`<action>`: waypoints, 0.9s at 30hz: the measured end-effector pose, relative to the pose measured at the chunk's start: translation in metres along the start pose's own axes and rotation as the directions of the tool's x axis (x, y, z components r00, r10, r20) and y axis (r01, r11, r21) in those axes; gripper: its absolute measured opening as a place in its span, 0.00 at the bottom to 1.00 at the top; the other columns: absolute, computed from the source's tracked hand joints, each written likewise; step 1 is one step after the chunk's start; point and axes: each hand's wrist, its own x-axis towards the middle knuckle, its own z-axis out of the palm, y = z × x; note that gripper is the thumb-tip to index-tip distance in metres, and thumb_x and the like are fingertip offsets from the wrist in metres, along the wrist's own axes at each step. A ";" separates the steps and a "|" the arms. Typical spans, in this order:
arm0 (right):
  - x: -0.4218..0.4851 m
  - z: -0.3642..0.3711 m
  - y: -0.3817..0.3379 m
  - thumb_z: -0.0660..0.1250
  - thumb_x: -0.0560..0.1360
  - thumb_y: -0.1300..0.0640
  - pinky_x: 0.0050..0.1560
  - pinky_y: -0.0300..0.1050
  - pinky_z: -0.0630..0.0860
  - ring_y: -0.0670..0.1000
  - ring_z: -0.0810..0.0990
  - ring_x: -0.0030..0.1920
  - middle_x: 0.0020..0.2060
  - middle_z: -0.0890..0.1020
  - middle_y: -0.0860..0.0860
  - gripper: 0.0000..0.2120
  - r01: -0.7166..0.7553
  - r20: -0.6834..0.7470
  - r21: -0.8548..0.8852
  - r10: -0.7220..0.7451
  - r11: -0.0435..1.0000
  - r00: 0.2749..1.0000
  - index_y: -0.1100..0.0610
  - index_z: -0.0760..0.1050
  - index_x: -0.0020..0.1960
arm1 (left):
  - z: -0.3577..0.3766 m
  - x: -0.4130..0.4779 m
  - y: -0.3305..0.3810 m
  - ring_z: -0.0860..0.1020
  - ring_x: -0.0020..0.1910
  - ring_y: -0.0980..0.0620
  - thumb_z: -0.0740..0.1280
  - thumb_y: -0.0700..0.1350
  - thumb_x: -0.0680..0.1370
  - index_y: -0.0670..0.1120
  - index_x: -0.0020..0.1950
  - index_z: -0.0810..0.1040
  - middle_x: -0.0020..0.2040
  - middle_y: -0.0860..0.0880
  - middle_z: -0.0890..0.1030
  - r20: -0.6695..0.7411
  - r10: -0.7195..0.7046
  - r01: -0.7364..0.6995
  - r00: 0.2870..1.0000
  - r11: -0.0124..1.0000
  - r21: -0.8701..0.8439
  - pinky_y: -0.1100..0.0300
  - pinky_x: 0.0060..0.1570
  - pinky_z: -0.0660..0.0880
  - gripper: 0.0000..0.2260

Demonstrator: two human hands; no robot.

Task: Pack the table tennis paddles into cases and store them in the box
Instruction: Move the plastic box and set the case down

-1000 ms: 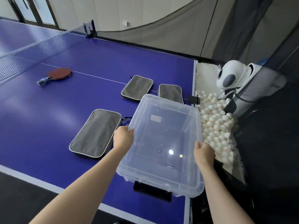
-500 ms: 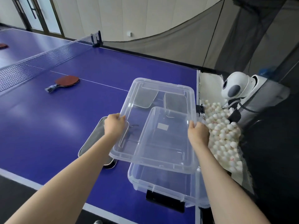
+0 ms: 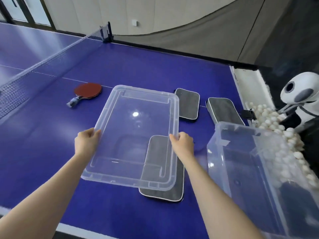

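Note:
I hold the clear plastic lid (image 3: 136, 135) flat above the blue table, my left hand (image 3: 86, 142) on its left edge and my right hand (image 3: 183, 144) on its right edge. The open clear box (image 3: 259, 169) stands at the table's right end. A grey case (image 3: 164, 192) lies partly under the lid. Two more grey cases (image 3: 188, 105) (image 3: 224, 109) lie farther back. A red paddle (image 3: 87, 91) rests near the net with its handle pointing toward me.
The net (image 3: 34, 66) crosses the table (image 3: 138, 66) at the left. Beyond the right end, a white ball machine (image 3: 300, 94) stands over a heap of white balls (image 3: 284, 144) in dark netting.
The lid has come off the box and moved left over the table. My view has swung left, so the box now sits at the right.

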 end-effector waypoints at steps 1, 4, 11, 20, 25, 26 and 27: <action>-0.004 0.021 -0.009 0.63 0.76 0.47 0.42 0.48 0.67 0.59 0.75 0.45 0.40 0.78 0.57 0.16 -0.022 0.041 -0.004 0.022 1.000 0.999 0.61 0.71 0.41 | -0.013 0.014 -0.013 0.68 0.33 0.49 0.61 0.52 0.69 0.43 0.37 0.76 0.32 0.44 0.74 0.005 -0.009 0.009 1.000 1.000 0.015 0.57 0.35 0.65 0.13; -0.014 0.073 -0.026 0.63 0.75 0.47 0.40 0.45 0.67 0.58 0.76 0.46 0.42 0.78 0.57 0.16 -0.103 0.176 0.012 0.099 0.995 0.979 0.61 0.73 0.45 | -0.041 0.050 -0.051 0.68 0.35 0.50 0.63 0.51 0.72 0.49 0.39 0.73 0.34 0.45 0.73 0.039 -0.030 0.026 0.999 0.996 0.088 0.58 0.32 0.62 0.07; -0.029 0.155 -0.036 0.63 0.76 0.49 0.42 0.46 0.70 0.57 0.76 0.43 0.38 0.72 0.55 0.19 -0.151 0.348 -0.112 0.181 0.982 0.920 0.55 0.59 0.34 | -0.068 0.092 -0.130 0.67 0.37 0.49 0.65 0.45 0.78 0.48 0.40 0.71 0.39 0.45 0.71 0.061 -0.063 0.044 0.996 0.961 0.271 0.58 0.31 0.61 0.08; -0.027 0.195 -0.045 0.59 0.80 0.51 0.49 0.49 0.72 0.62 0.78 0.54 0.53 0.79 0.62 0.16 0.020 0.384 -0.384 0.139 0.923 0.913 0.65 0.71 0.52 | -0.062 0.112 -0.165 0.69 0.41 0.44 0.65 0.42 0.79 0.31 0.39 0.76 0.49 0.40 0.68 0.060 -0.088 0.056 0.994 0.914 0.402 0.58 0.45 0.63 0.14; -0.030 0.207 -0.040 0.60 0.80 0.52 0.51 0.51 0.74 0.62 0.78 0.55 0.54 0.78 0.61 0.17 0.017 0.353 -0.437 0.154 0.899 0.923 0.67 0.71 0.56 | -0.051 0.115 -0.170 0.68 0.43 0.44 0.65 0.42 0.79 0.31 0.43 0.77 0.52 0.39 0.69 0.040 -0.107 0.082 0.993 0.909 0.410 0.56 0.46 0.63 0.13; -0.032 0.209 -0.039 0.60 0.80 0.52 0.51 0.51 0.74 0.61 0.79 0.55 0.54 0.78 0.61 0.17 0.011 0.341 -0.447 0.159 0.895 0.927 0.66 0.71 0.57 | -0.049 0.116 -0.171 0.68 0.44 0.44 0.65 0.42 0.79 0.31 0.44 0.78 0.53 0.37 0.70 0.037 -0.115 0.089 0.993 0.902 0.423 0.55 0.46 0.64 0.13; -0.034 0.211 -0.038 0.60 0.80 0.52 0.51 0.51 0.75 0.61 0.79 0.55 0.55 0.78 0.60 0.17 -0.002 0.325 -0.457 0.169 0.890 0.931 0.66 0.71 0.58 | -0.048 0.117 -0.173 0.69 0.44 0.42 0.65 0.43 0.79 0.32 0.44 0.78 0.54 0.37 0.70 0.037 -0.123 0.093 0.992 0.889 0.449 0.53 0.46 0.65 0.13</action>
